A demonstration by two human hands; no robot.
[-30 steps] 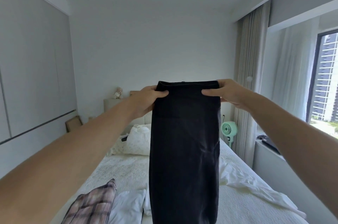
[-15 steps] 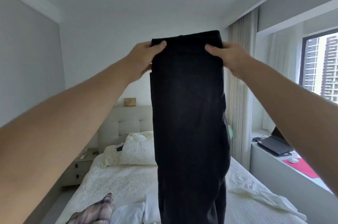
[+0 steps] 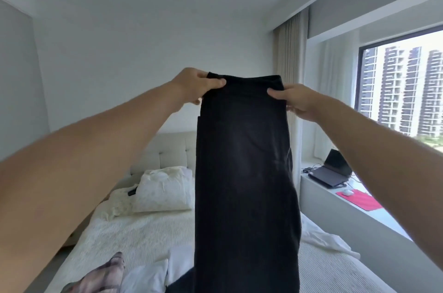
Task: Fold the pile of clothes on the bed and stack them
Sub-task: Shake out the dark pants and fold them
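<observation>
Gripping black trousers top corners, left hand, right hand

Black trousers held up vertical, hanging long, doubled lengthwise, top edge pinched between left hand and right hand. Plaid garment and white garment lie crumpled on bed, well below left hand.

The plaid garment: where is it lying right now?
In the head view the plaid garment lies at the bottom left on the bed, just left of a white garment and the hanging black trousers.
</observation>
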